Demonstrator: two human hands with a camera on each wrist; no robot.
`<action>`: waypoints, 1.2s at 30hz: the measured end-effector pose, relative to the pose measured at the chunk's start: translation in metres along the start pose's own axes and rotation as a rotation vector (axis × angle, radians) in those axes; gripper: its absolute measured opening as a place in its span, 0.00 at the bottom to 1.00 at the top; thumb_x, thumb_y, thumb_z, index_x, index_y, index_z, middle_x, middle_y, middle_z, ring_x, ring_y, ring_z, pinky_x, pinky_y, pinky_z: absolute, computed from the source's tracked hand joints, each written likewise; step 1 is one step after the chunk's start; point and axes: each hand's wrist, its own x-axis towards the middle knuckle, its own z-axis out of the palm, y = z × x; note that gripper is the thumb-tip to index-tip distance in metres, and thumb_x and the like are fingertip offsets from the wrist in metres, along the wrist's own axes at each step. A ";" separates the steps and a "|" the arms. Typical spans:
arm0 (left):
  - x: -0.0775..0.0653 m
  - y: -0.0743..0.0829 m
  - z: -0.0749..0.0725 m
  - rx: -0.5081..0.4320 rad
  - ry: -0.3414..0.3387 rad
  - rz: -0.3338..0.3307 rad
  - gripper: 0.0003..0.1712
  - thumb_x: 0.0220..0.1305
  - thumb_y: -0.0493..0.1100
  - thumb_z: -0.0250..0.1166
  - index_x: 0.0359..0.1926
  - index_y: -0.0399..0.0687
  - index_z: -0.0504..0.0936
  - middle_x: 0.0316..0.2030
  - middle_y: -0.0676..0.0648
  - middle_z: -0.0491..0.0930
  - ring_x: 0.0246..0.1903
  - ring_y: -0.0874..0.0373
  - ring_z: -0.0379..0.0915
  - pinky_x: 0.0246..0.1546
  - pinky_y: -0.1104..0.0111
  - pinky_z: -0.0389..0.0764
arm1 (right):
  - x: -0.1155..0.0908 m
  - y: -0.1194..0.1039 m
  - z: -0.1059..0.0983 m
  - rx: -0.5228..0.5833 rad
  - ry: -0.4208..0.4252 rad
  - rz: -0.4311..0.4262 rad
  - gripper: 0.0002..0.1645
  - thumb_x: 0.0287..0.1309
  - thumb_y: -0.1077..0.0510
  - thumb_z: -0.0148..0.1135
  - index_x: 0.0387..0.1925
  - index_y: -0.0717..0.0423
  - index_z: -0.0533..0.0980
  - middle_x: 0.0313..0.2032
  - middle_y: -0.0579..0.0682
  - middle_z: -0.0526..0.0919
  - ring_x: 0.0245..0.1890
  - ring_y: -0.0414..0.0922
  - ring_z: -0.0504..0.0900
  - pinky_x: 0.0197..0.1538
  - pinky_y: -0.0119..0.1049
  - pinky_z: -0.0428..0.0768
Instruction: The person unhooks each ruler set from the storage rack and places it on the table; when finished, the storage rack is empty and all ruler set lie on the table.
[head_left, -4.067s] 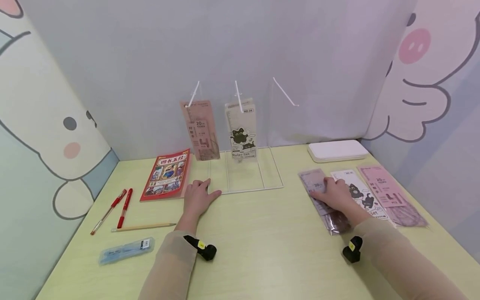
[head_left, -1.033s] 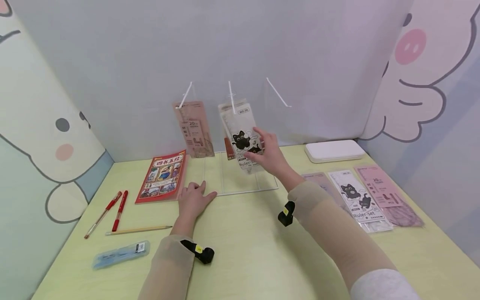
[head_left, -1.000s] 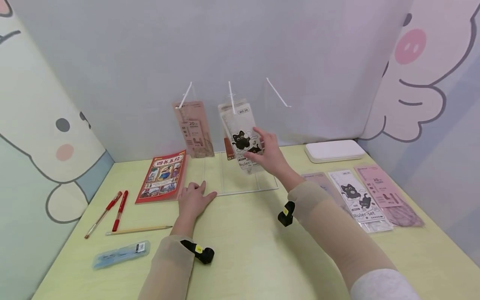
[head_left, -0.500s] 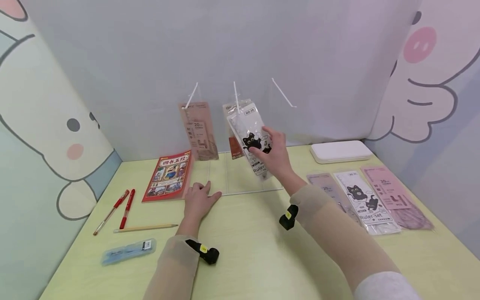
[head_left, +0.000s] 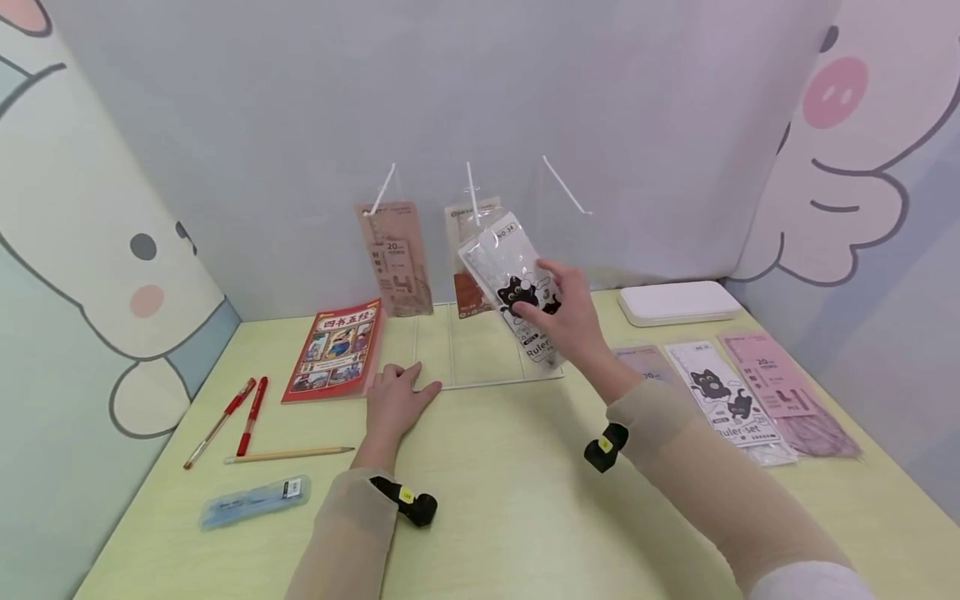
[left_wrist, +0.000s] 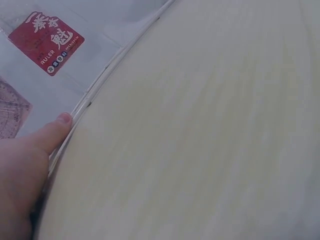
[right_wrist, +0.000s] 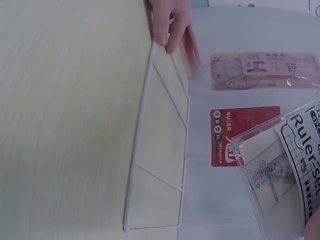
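Observation:
My right hand (head_left: 572, 321) pinches a clear ruler-set packet (head_left: 513, 283) with black cats, thumb in front. The packet tilts, its top overlapping the tip of the rack's middle hook (head_left: 472, 187) in the head view. Behind it hangs another ruler packet (head_left: 468, 287) with a red label, which the right wrist view shows as a red RULER card (right_wrist: 242, 131). A pink ruler packet (head_left: 397, 262) hangs from the left hook. My left hand (head_left: 395, 400) holds the front left corner of the white wire rack (head_left: 502, 383), thumb along the wire in the left wrist view.
Right of the rack lie a purplish packet (head_left: 641, 360), a cat ruler set (head_left: 720, 392) and a pink packet (head_left: 780, 383), with a white case (head_left: 678, 302) behind. To the left are a red book (head_left: 333, 350), two red pens (head_left: 252, 417), a pencil (head_left: 292, 454) and a blue case (head_left: 255, 502).
My right hand has gone from the purplish packet on the table to the hung cat ruler set, then drawn it forward and right, tilting it and uncovering the red-labelled packet. My left hand stays put.

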 end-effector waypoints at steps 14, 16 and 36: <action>0.001 -0.001 0.001 0.021 -0.007 -0.012 0.40 0.59 0.67 0.57 0.64 0.48 0.70 0.50 0.39 0.68 0.46 0.45 0.62 0.45 0.52 0.62 | -0.011 -0.008 -0.023 0.033 0.019 -0.117 0.42 0.45 0.62 0.73 0.62 0.57 0.63 0.41 0.59 0.72 0.35 0.52 0.78 0.32 0.44 0.79; 0.001 -0.001 0.002 0.023 -0.007 -0.010 0.40 0.59 0.67 0.57 0.64 0.48 0.70 0.50 0.39 0.68 0.46 0.45 0.62 0.45 0.52 0.63 | -0.013 -0.006 -0.026 0.024 0.021 -0.117 0.42 0.46 0.62 0.72 0.62 0.56 0.63 0.45 0.59 0.70 0.36 0.52 0.77 0.31 0.44 0.79; 0.002 0.000 0.002 0.003 -0.014 -0.020 0.41 0.58 0.69 0.57 0.64 0.48 0.70 0.52 0.40 0.68 0.47 0.45 0.62 0.46 0.52 0.62 | -0.068 0.083 -0.063 -0.557 -0.396 0.320 0.69 0.42 0.24 0.61 0.73 0.55 0.41 0.49 0.72 0.66 0.36 0.58 0.73 0.33 0.48 0.76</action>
